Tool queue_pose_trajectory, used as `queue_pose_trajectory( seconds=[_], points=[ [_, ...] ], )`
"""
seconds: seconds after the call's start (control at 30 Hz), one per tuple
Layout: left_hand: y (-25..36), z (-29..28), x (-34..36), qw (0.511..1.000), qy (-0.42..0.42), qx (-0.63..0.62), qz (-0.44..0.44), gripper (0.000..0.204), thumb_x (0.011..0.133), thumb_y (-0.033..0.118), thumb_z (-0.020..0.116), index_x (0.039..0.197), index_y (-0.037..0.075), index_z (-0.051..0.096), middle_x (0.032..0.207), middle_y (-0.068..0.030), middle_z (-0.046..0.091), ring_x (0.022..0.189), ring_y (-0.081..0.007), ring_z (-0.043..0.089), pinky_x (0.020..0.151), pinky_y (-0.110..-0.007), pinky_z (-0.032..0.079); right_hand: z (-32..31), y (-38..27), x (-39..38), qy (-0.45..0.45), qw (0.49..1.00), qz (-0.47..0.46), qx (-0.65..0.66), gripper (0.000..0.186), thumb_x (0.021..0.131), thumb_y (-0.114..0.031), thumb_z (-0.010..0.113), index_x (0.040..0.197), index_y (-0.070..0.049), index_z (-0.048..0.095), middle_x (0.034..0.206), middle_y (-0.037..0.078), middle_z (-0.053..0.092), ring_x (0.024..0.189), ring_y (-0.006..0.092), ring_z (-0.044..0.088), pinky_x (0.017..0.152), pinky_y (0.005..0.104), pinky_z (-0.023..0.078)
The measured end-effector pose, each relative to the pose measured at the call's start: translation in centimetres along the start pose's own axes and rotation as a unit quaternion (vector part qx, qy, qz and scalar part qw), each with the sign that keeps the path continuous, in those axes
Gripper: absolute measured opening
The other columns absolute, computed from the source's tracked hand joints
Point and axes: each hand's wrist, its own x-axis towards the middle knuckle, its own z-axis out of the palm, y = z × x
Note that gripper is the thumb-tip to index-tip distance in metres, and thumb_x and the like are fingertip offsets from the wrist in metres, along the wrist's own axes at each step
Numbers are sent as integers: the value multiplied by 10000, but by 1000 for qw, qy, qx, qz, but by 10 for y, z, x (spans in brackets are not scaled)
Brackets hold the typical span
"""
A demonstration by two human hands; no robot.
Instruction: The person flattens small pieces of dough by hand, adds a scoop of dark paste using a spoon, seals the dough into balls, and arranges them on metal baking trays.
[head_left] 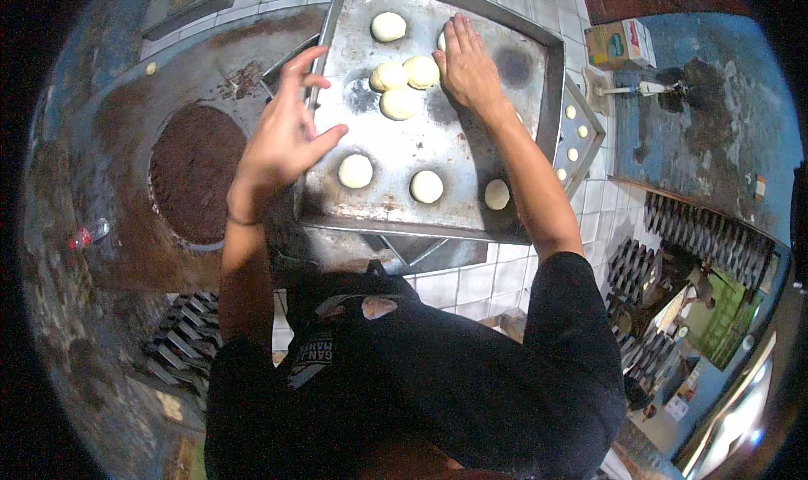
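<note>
A large worn metal baking tray (383,225) lies in front of me with several pale, round dough balls on it. My right hand (471,72) lies flat, fingers stretched and close together, over a dough ball near the far side; only its left edge (441,41) shows. Left of that hand, three dough balls (399,104) sit clustered and touching. One dough ball (388,27) stands apart at the far left, and others, such as one near the front (426,186), are spaced out. At the tray's left rim, my left hand (284,131) holds nothing, its fingers spread and curved.
On the left is a round mass of dark crumbly stuff (198,173), with a clear bottle with a red cap (88,234) beyond it. Another tray (589,148) with smaller dough pieces sits right of the large one. A carton (620,44) stands at the far right.
</note>
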Motion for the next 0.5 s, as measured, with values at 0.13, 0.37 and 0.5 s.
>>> queue_pose_trajectory(
  seconds=[0.13, 0.37, 0.5],
  points=[
    [-24, 1, -25, 999, 37, -19, 24, 966, 747, 21, 852, 1564, 100, 343, 1211, -143, 638, 592, -72, 517, 587, -226, 460, 16, 44, 3, -98, 953, 76, 277, 740, 1098, -495, 361, 1592, 52, 300, 1660, 260, 299, 1560, 378, 259, 1277, 453, 202],
    [-23, 5, -72, 991, 102, -12, -80, 907, 762, -71, 811, 1540, 59, 364, 1177, -105, 660, 615, -42, 519, 582, -196, 460, -8, 19, 15, -139, 988, 5, 65, 718, 1114, -509, 288, 1608, 12, 295, 1697, 195, 245, 1595, 317, 165, 1301, 419, 134],
    [-18, 6, -81, 992, 120, -6, -49, 872, 761, -61, 812, 1520, 51, 399, 1186, -102, 662, 642, -39, 540, 592, -192, 469, -1, 40, 18, -94, 934, 65, 339, 652, 1098, -443, 430, 1563, 12, 390, 1694, 217, 239, 1584, 376, 176, 1284, 460, 179]
  ],
)
